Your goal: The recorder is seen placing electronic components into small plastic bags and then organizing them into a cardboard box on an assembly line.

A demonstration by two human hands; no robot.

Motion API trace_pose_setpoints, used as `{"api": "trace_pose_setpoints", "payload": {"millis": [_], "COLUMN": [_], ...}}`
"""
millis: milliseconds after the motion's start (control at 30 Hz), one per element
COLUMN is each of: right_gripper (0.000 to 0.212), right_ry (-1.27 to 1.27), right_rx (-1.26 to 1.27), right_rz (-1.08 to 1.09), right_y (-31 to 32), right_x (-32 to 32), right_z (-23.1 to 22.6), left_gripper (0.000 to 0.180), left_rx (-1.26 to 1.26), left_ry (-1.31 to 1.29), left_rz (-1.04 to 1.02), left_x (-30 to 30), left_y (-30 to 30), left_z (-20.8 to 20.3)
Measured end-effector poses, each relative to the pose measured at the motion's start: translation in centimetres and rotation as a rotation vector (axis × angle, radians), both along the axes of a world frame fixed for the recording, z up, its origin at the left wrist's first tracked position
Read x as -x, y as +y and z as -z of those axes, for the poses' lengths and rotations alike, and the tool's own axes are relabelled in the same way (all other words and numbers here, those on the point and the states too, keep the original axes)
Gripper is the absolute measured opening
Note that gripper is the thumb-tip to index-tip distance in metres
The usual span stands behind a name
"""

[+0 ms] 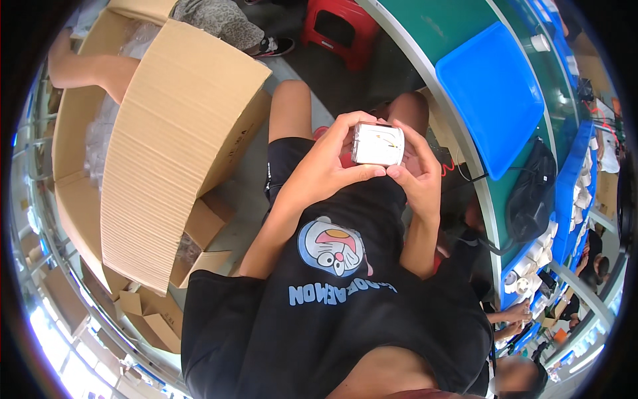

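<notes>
Both my hands are closed around a small white round-sided part [379,144] with a shiny clear end and thin dark and yellowish wires at its face. It is held above my lap. My left hand [332,156] grips it from the left, thumb along its lower edge. From the right, my right hand [420,166] curls round it, its thumb tip meeting the lower right corner. The fingers behind the part are mostly hidden.
To the left stands a large open carton [176,113] with clear plastic pieces inside; another person's arm [93,70] reaches into it. On the right, a green table [442,26] bears a blue tray [492,100] and a black bag [531,193]. A red stool [339,33] stands ahead.
</notes>
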State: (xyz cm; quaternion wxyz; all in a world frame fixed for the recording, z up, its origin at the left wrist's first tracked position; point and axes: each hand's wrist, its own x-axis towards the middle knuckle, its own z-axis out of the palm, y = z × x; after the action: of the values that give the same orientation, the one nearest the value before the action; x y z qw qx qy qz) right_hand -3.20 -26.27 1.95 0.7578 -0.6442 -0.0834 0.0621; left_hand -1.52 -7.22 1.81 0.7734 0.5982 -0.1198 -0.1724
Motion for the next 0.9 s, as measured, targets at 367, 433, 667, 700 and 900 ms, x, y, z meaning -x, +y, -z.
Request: {"api": "trace_pose_setpoints", "payload": {"millis": [367, 433, 667, 700, 900], "right_gripper": [0.066, 0.068, 0.066, 0.066, 0.065], "right_ry": [-0.003, 0.014, -0.045, -0.029, -0.085], "right_rx": [0.109, 0.226, 0.478, 0.456, 0.388], "right_rz": [0.023, 0.080, 0.267, 0.250, 0.293], "right_y": [1.3, 2.3, 3.5, 3.1, 1.4], "right_x": [0.4, 0.7, -0.3, -0.4, -0.8], "right_z": [0.9, 0.3, 0.4, 0.3, -1.0], "left_gripper": [0.068, 0.068, 0.064, 0.064, 0.056], "left_rx": [-0.182, -0.247, -0.505, -0.498, -0.533], "left_ry": [-0.113, -0.180, -0.506, -0.513, -0.579], "left_rz": [-0.125, -0.171, -0.454, -0.425, -0.405], "left_x": [0.8, 1.2, 1.4, 1.2, -0.7], "left_y": [-1.2, -1.8, -3.8, -4.4, -5.6], "left_z": [2.3, 3.1, 3.5, 3.8, 2.0]}}
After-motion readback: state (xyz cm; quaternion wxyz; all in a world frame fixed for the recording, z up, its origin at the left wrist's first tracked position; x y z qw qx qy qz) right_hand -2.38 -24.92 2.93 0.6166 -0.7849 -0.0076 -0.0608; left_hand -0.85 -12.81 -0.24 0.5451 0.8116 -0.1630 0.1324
